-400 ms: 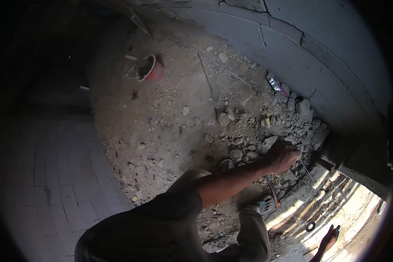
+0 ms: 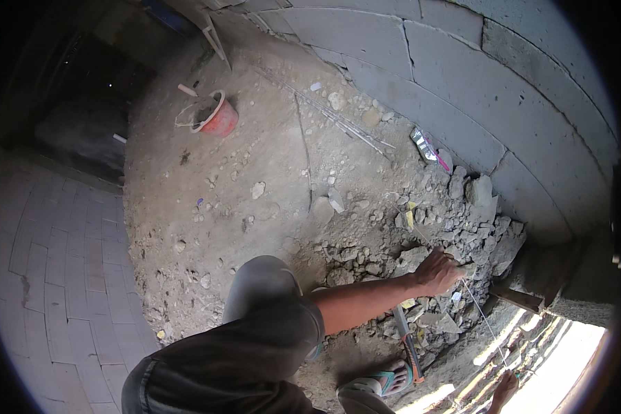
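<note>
My left hand (image 2: 438,270) lies knuckles up on a heap of broken stone rubble (image 2: 421,228) at the foot of a grey block wall (image 2: 462,90). Its fingers curl down among the stones, and what they hold is hidden. A thin taut string (image 2: 484,321) runs from beside those fingers down to my right hand (image 2: 504,391), which is at the lower edge and mostly cut off. My bent knee (image 2: 259,279) and a sandalled foot (image 2: 383,383) are below the left arm.
A long tool with an orange grip (image 2: 408,341) lies by the foot. A red bucket (image 2: 217,117) stands on the dirt at the far left, and thin metal rods (image 2: 338,117) lie along the wall. Brick paving (image 2: 55,276) is on the left. A wooden beam (image 2: 521,298) is on the right.
My left hand has stayed on the rubble while the view shifted slightly. My right hand has dropped closer to the lower edge.
</note>
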